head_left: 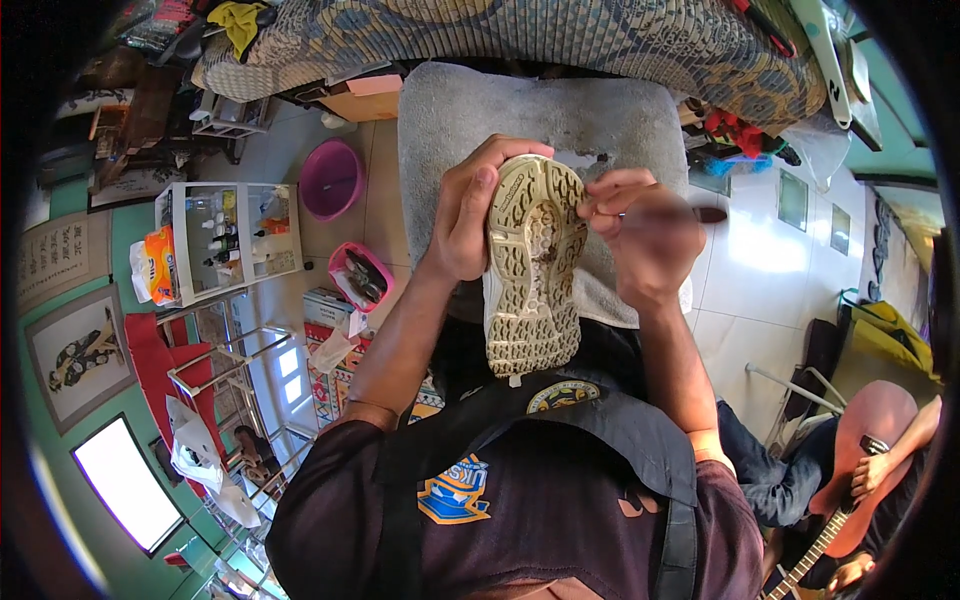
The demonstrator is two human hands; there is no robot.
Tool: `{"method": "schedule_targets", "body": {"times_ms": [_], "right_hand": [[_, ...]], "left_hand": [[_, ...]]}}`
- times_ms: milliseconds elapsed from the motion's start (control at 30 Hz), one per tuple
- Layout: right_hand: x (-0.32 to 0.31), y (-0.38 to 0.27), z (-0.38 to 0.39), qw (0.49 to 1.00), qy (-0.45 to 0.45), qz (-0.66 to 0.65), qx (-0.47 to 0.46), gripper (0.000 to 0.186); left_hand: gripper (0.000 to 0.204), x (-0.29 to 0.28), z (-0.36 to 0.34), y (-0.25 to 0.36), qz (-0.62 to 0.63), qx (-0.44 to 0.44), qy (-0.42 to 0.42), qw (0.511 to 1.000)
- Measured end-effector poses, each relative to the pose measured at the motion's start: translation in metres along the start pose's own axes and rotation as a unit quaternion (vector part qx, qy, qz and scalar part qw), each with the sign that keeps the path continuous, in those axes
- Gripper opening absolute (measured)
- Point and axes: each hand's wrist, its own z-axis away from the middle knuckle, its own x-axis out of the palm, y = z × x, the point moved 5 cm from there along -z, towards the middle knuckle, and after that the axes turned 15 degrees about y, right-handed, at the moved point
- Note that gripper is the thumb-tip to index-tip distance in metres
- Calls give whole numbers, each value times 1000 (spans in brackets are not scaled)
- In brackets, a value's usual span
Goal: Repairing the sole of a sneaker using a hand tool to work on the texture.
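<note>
A pale shoe is held sole up in front of me, its worn, grooved tread facing me and the narrower heel end pointing away. My left hand is closed around the shoe's left edge near the heel. At the opposite edge, my right hand has its fingers curled around a slim tool whose dark brown handle end sticks out to the right. The fingertips are close against the sole's side. Where the tool's tip meets the shoe is hidden. Beneath the shoe lies a grey cloth-covered surface.
On the left floor are a purple basin, a pink basket holding dark items, and a white shelf with bottles. A patterned mat spans the far side. At lower right, another person sits with a guitar.
</note>
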Motion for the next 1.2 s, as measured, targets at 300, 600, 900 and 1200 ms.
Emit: {"method": "schedule_targets", "body": {"times_ms": [300,600,900,1200], "right_hand": [[-8,4,9,986,56,-109,110,15],[-9,0,19,1000,-5,25,3,17],[-4,-11,21,998,-43,49,1,17],[-17,-1,33,995,-17,15,93,14]], "left_hand": [[71,-3,-1,-4,-8,-36,-18,999],[61,0,-1,-4,33,-19,14,999],[61,-2,0,-5,22,-29,11,999],[62,-4,0,-14,32,-58,15,998]]}}
